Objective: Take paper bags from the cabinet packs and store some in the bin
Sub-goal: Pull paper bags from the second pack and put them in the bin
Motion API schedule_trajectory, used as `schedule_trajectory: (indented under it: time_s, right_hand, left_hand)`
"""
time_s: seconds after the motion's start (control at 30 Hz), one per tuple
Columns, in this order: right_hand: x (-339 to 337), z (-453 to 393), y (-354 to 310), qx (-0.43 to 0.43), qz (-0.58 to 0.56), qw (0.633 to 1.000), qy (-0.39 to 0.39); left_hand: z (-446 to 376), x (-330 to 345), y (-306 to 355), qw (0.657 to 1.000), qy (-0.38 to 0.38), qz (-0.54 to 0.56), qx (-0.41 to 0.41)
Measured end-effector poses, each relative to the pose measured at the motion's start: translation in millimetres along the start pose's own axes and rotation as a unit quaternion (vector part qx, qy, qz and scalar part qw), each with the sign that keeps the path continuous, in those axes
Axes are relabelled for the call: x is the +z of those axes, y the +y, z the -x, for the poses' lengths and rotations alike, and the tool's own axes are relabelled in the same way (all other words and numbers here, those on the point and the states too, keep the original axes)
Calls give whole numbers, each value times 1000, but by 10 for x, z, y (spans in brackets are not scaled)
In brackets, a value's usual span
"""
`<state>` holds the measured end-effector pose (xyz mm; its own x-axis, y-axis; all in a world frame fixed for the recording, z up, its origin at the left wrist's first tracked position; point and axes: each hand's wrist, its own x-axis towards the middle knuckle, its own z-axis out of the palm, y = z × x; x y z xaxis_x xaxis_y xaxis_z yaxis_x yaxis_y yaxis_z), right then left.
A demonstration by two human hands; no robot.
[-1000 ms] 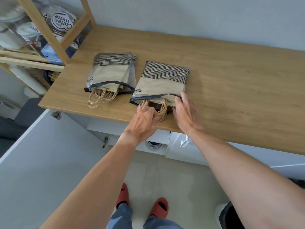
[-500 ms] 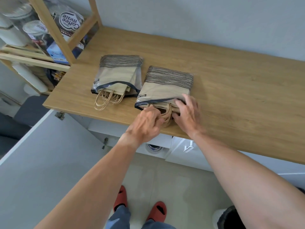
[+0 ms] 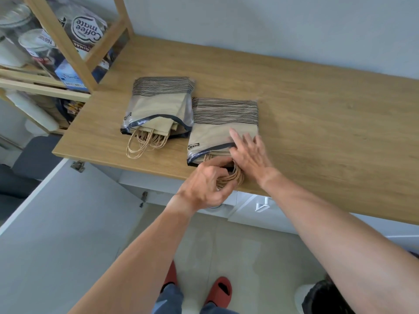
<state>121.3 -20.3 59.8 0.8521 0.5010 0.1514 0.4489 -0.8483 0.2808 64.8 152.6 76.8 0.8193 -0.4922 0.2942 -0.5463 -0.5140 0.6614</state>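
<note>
Two clear plastic packs of brown paper bags lie side by side on the wooden table (image 3: 317,114). Left hand (image 3: 204,186), grip clamped on the twisted paper handles (image 3: 233,176) spilling from the nearer pack (image 3: 223,125); right hand (image 3: 251,155) lies flat, fingers apart, on that pack's mouth. The other pack (image 3: 158,105) sits untouched just beside it.

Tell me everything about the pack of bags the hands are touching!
The pack lies flat near the front edge of the wooden counter. It is a clear plastic sleeve with a dark rim at its open end, holding folded tan paper bags with thin dark stripes at the far end. Twisted paper handles stick out. The left hand grips those handles; the right hand presses on the sleeve. Another pack lies beside it.
</note>
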Motion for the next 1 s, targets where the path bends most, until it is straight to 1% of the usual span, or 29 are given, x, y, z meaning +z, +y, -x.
schedule_trajectory:
  time_s: [0.03,0.07,0.1,0.13,0.17,0.2,0.23,0.27,0.33,0.43,0.5,0.57,0.63,0.67,0.73,0.8,0.9,1.0]
  right_hand:
    - [17,-2,16,2,-8,1000,1]
    - [29,-8,35,6,-18,1000,2]
    - [41,-14,48,13,-25,1000,1]
    - [53,-21,52,20,-29,999,-7]
    - [61,-24,51,26,-32,999,-16]
    - [70,-29,48,31,-36,999,-21]
    - [81,-34,49,34,-43,998,-22]
    - [84,-34,58,37,-51,998,-20]
    - [107,-17,90,39,-70,997,-13]
    - [163,92,150,26,-72,997,10]
    - [189,173,211,10,-76,996,37]
    - [192,231,280,-16,-70,996,50]
    - [174,275,343,-48,-44,996,60]
    - [169,296,371,-64,-32,995,68]
    - [164,341,408,-89,-15,992,87]
    - [165,416,399,-98,0,988,116]
    - [170,607,276,-54,-9,987,154]
    - [173,799,140,2,-32,989,145]
  left_hand:
    - [-12,-20,-32,1000,18,-8,-5]
    - [-36,-33,-56,998,52,-28,-26]
    - [-70,-27,-77,991,102,-54,-70]
    - [-122,-19,-74,976,146,-82,-140]
    - [-181,29,-121,953,165,-99,-233]
    - [-239,64,-155,927,147,-100,-330]
    - [-288,103,-200,907,112,-78,-399]
    - [-328,138,-244,901,83,-34,-423]
    - [-386,164,-323,905,69,73,-413]
    - [-452,106,-449,901,70,186,-386]
    - [-487,94,-513,879,72,277,-381]
    - [-532,98,-494,855,84,321,-399]
    - [-564,148,-466,834,116,338,-421]
    - [-571,165,-452,828,127,340,-427]
    - [-569,188,-476,824,129,336,-437]
    - [-612,166,-500,831,126,310,-445]
    - [-724,82,-475,857,100,219,-456]
    - [-833,68,-481,867,54,188,-459]
